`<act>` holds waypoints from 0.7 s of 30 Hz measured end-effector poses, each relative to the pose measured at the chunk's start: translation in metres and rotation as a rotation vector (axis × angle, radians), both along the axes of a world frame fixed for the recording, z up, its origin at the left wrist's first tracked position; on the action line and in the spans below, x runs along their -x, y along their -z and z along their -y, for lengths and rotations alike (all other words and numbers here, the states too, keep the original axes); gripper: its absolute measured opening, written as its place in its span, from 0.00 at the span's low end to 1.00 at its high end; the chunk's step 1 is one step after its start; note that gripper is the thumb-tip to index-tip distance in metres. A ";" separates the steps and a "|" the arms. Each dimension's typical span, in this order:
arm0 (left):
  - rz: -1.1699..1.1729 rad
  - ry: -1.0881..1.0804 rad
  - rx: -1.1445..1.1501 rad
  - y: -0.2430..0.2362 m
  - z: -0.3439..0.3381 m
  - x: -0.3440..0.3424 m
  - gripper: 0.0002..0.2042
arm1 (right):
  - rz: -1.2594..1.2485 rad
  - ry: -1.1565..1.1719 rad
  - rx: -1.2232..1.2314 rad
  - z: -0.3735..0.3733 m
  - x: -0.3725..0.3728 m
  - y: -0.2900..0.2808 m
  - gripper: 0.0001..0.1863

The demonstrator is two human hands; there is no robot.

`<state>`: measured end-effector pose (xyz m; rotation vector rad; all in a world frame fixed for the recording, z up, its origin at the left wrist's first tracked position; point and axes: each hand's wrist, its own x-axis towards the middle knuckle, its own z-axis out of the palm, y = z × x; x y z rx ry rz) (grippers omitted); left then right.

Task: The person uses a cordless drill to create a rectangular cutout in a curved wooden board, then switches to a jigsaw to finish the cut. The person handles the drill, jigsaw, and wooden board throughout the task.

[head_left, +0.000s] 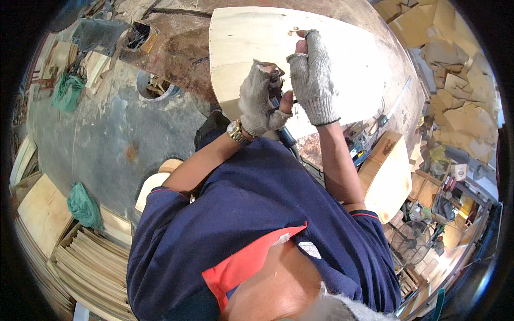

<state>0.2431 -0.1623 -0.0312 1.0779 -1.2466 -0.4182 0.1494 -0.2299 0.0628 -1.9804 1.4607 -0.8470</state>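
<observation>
A large pale plywood panel point(241, 43) with a curved edge lies in front of me. My left hand point(258, 99), in a grey fingerless knit glove, is closed around a slim corded power tool point(287, 138) with a dark blue body. The tool's head is mostly hidden by the hand, so its exact kind does not show. To the right, my right hand point(316, 77), gloved alike, reaches over the panel with its fingers stretched forward. Its fingertips are beside a small brown knot in the wood, and no object shows in them.
A blue power tool point(361, 152) sits by a curved wooden piece point(383, 179) on my right. At left, a round container point(152, 88) holds scraps. Stacked wooden strips point(96, 267) and a green bag point(84, 206) lie lower left; a fan point(409, 238) stands lower right.
</observation>
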 end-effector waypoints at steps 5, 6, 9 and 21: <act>-0.109 0.016 -0.003 0.000 0.000 0.003 0.21 | 0.171 -0.006 0.158 -0.015 0.010 -0.047 0.17; -0.081 0.013 0.019 0.000 -0.001 0.002 0.21 | 0.098 -0.041 0.287 -0.016 0.004 -0.040 0.20; 0.001 -0.015 -0.006 0.000 -0.002 0.001 0.18 | 0.049 -0.007 -0.142 -0.015 -0.006 -0.015 0.27; -0.095 0.000 -0.065 -0.002 -0.001 0.002 0.16 | 0.476 0.058 0.003 -0.006 0.014 0.000 0.40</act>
